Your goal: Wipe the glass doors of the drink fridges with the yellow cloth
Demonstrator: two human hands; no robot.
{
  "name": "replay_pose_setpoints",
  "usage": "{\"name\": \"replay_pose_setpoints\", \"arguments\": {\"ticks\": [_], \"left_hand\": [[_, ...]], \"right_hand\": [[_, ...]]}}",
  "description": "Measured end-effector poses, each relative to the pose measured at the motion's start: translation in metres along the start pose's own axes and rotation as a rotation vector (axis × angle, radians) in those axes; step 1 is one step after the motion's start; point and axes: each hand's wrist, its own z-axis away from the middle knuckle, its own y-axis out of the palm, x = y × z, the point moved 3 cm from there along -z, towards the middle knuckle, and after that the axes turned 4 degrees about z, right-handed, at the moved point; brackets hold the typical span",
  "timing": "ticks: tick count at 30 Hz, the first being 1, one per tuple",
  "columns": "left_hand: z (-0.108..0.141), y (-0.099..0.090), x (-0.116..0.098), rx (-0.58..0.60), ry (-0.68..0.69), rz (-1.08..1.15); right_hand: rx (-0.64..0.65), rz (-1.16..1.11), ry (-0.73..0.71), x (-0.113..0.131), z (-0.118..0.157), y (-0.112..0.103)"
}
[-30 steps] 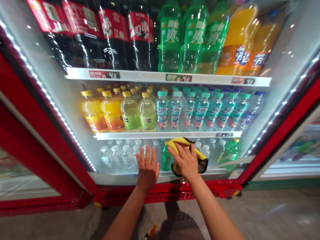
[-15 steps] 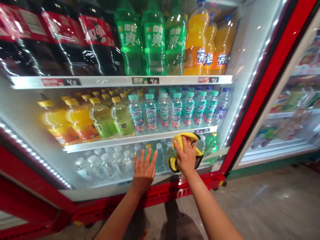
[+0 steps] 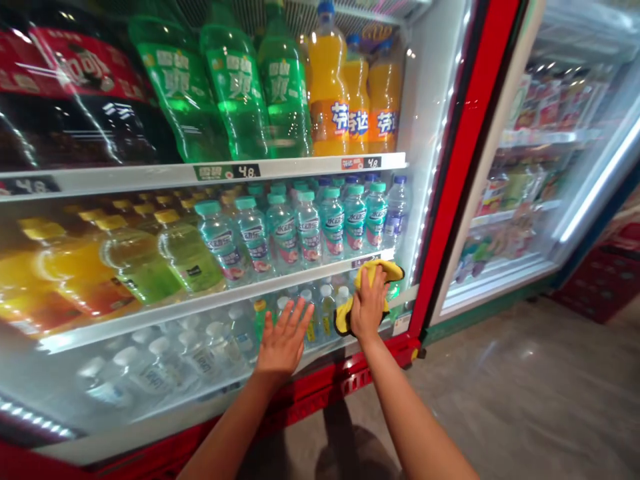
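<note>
My right hand (image 3: 369, 301) presses a yellow cloth with dark edging (image 3: 383, 272) against the glass front of a red-framed drinks fridge, low on its right side. The cloth is bunched and shows above and to the left of the fingers. To the left, my left hand (image 3: 284, 339) is held flat with its fingers spread, at the lower part of the glass; I cannot tell whether it touches. Behind the hands, the bottom shelf holds clear bottles with white caps (image 3: 160, 360). Teal-capped bottles (image 3: 285, 227) line the middle shelf above.
Large green bottles (image 3: 235, 93), cola bottles (image 3: 95, 87) and orange soda bottles (image 3: 327, 80) fill the top shelf. A red frame post (image 3: 463, 167) separates this fridge from a second one (image 3: 520, 200) on the right. Grey floor (image 3: 510, 373) lies below.
My view has shifted to the right along the fridge. My right hand and the cloth have moved rightward over the glass, closer to the red post. My left hand has also moved a little right, still spread.
</note>
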Motion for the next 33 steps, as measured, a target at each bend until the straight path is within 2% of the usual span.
{"name": "replay_pose_setpoints", "arguments": {"ticks": [2,4,7,10,12,14,16,18,22,24,29,31,33], "left_hand": [[-0.010,-0.001,-0.005,-0.006,0.037,-0.018],[-0.019,-0.001,-0.011,-0.036,0.082,-0.031],[-0.031,0.001,-0.023,-0.091,0.154,-0.029],[-0.043,0.003,-0.034,-0.098,0.176,-0.015],[-0.050,0.005,-0.040,-0.085,0.184,-0.004],[-0.055,0.007,-0.045,-0.078,0.202,0.006],[-0.060,0.010,-0.050,-0.085,0.221,0.014],[-0.065,0.013,-0.056,-0.097,0.241,0.024],[-0.078,0.021,-0.068,-0.110,0.277,0.051],[-0.085,0.024,-0.074,-0.110,0.297,0.058],[-0.098,0.031,-0.087,-0.114,0.324,0.054],[-0.101,0.032,-0.090,-0.107,0.331,0.056],[-0.106,0.032,-0.093,-0.097,0.342,0.056]], "right_hand": [[-0.086,-0.026,0.176,-0.011,0.010,-0.001],[-0.097,-0.035,0.276,-0.012,0.023,0.003],[-0.031,-0.066,0.210,-0.006,0.015,0.006],[-0.002,-0.123,0.151,-0.018,-0.009,0.003],[-0.044,-0.156,0.267,-0.038,-0.012,0.001],[-0.110,-0.187,0.443,-0.056,-0.002,0.004],[-0.152,-0.208,0.553,-0.065,0.007,0.009],[-0.145,-0.211,0.539,-0.067,0.002,0.009],[-0.079,-0.194,0.359,-0.077,-0.029,-0.003],[-0.069,-0.198,0.354,-0.088,-0.025,-0.005],[-0.178,-0.294,0.700,-0.121,0.021,0.015],[-0.230,-0.300,0.778,-0.131,0.014,0.017],[-0.255,-0.299,0.790,-0.140,-0.009,0.011]]}}
